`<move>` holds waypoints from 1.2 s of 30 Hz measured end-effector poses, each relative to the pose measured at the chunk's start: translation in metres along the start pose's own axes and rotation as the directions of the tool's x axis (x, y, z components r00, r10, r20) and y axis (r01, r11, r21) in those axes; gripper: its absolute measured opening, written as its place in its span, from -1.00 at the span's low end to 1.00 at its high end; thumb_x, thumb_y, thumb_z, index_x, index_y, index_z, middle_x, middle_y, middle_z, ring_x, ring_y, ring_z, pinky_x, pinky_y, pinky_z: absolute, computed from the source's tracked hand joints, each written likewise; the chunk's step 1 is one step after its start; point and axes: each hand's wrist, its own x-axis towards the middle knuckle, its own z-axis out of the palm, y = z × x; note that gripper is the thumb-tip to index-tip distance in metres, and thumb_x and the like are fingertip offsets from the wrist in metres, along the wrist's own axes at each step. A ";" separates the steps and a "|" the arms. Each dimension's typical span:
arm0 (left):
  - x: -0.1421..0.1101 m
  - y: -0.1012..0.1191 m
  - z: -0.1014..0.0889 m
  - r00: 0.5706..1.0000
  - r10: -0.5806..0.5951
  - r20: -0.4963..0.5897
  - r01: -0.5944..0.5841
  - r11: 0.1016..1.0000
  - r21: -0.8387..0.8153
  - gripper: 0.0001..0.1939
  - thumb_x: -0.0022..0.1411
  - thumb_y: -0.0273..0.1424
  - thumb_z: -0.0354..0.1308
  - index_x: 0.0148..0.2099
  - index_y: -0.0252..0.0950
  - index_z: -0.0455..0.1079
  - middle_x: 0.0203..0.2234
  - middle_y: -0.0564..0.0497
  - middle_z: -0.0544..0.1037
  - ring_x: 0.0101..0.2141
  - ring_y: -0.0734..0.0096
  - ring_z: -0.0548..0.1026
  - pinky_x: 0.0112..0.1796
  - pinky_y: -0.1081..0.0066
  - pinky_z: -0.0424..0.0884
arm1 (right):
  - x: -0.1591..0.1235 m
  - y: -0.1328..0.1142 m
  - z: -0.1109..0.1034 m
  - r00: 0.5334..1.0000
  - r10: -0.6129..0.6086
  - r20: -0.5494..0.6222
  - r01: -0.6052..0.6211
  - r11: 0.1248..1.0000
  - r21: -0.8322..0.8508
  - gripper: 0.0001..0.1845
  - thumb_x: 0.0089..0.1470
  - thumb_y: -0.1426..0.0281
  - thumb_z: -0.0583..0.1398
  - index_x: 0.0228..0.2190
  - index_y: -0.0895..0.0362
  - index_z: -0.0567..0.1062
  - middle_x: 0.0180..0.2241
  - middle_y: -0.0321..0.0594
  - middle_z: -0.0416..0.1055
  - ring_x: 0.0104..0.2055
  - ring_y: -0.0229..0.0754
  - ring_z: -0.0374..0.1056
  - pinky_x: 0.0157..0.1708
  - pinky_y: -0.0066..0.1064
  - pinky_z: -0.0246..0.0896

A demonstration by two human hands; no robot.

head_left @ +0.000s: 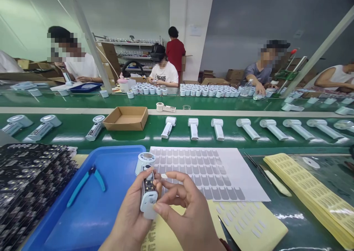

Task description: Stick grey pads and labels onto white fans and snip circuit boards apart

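Observation:
My left hand [129, 214] is wrapped round a small white handheld device [147, 186] with a round head and an exposed circuit board, held upright over the blue tray [94, 214]. My right hand [182, 206] touches the device's lower end with its thumb, and a tiny pale sticker sits pinched at its fingertips near the device's side. Just behind the hands lies a white sheet of grey stickers [204, 171]. Yellow backing sheets [249, 225] lie under and right of my right hand.
Turquoise pliers [85, 181] lie in the tray. Black circuit boards [27, 184] are stacked at left. Tweezers [257, 166] and a yellow sticker stack [315, 195] sit at right. A green conveyor [155, 133] carries several white devices and a cardboard box [125, 118]. Several people work across it.

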 end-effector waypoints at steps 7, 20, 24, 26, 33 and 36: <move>0.001 0.000 -0.004 1.000 0.025 -0.002 -0.025 1.000 -0.013 -0.84 0.32 -0.52 0.05 -0.35 -0.38 0.33 -0.62 0.07 0.38 -0.70 0.61 0.40 -0.66 0.64 0.41 | 0.002 -0.007 0.006 0.999 0.036 0.003 -0.036 0.999 0.004 -0.53 -0.17 0.48 0.35 -0.13 0.06 0.48 -0.46 -0.31 0.62 0.11 0.05 0.43 0.04 -0.15 0.39; 0.005 -0.001 -0.005 0.999 0.034 0.006 -0.034 0.998 -0.049 -0.86 0.33 -0.51 0.03 -0.33 -0.35 0.31 -0.63 0.07 0.36 -0.67 0.59 0.39 -0.63 0.60 0.42 | 0.003 -0.002 0.010 1.000 0.001 0.003 -0.001 0.998 -0.066 -0.52 -0.14 0.46 0.33 -0.10 0.05 0.46 -0.47 -0.34 0.61 0.10 0.03 0.44 0.06 -0.14 0.39; -0.001 -0.006 -0.002 0.999 0.031 0.013 -0.030 0.997 -0.072 -0.78 0.35 -0.50 0.01 -0.40 -0.31 0.27 -0.64 0.07 0.34 -0.66 0.58 0.40 -0.63 0.60 0.44 | 0.001 0.007 0.010 0.992 -0.125 -0.027 0.116 0.965 -0.234 -0.42 -0.08 0.41 0.33 0.03 0.01 0.41 -0.42 -0.32 0.57 0.02 0.03 0.48 -0.01 -0.17 0.43; -0.006 -0.007 0.001 1.000 0.007 -0.030 -0.009 0.997 -0.076 -0.79 0.35 -0.51 0.00 -0.38 -0.31 0.28 -0.61 0.07 0.35 -0.67 0.61 0.38 -0.63 0.63 0.45 | 0.002 0.011 0.009 0.978 -0.202 -0.054 0.173 0.927 -0.333 -0.24 -0.15 0.37 0.40 0.11 -0.02 0.35 -0.28 -0.26 0.53 -0.01 0.05 0.48 -0.15 -0.23 0.49; -0.010 0.019 -0.019 0.995 0.098 0.013 -0.098 0.973 0.207 -0.87 0.20 -0.62 0.09 -0.34 -0.40 0.44 -0.52 -0.04 0.49 -0.62 0.52 0.47 -0.54 0.53 0.55 | 0.005 0.028 -0.009 0.999 -0.041 -0.009 0.037 0.962 -0.271 -0.62 0.11 0.24 0.25 -0.02 -0.01 0.40 0.00 -0.16 0.36 -0.03 -0.07 0.44 -0.32 -0.41 0.41; -0.005 0.029 -0.041 0.962 0.248 0.113 -0.272 0.855 0.441 -0.90 0.03 -0.64 0.25 -0.35 -0.42 0.53 -0.42 -0.17 0.60 -0.37 0.20 0.62 -0.21 0.27 0.61 | 0.003 0.044 -0.015 0.994 0.052 0.101 -0.006 0.912 -0.410 -0.93 0.15 0.35 0.19 -0.32 0.05 0.49 -0.03 -0.16 0.39 -0.07 -0.09 0.44 -0.36 -0.43 0.37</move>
